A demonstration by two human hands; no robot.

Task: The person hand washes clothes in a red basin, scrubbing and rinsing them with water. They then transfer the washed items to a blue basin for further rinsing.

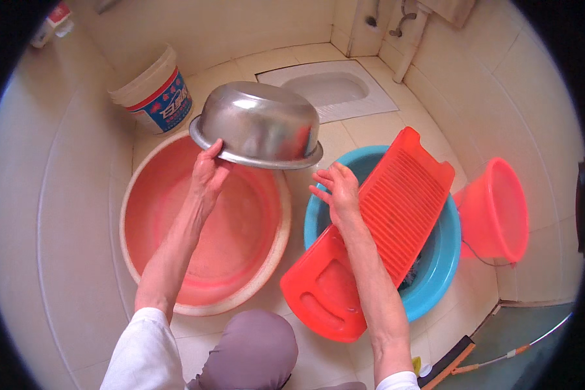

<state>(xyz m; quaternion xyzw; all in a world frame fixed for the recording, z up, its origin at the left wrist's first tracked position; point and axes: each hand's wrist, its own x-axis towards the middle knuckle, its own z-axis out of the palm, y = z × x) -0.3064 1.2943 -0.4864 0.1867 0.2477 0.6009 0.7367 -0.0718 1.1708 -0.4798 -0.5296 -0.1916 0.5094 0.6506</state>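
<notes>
My left hand (209,170) grips the rim of a metal basin (261,124), which is held bottom-up in the air. Below it stands a wide pink plastic tub (209,243) with a pale rim. Just right of the metal rim, my right hand (340,189) is apart from the basin, fingers spread, holding nothing. Under that forearm a red plastic washboard (404,200) lies slanted across a blue tub (431,287). Something dark, partly hidden by the board, is inside the blue tub.
A white bucket (158,100) with a printed label stands at the back left. Behind the basin is a squat toilet (326,87) set in the tiled floor. A pink bucket (495,209) is by the right wall, and a floor squeegee (448,363) lies at the lower right.
</notes>
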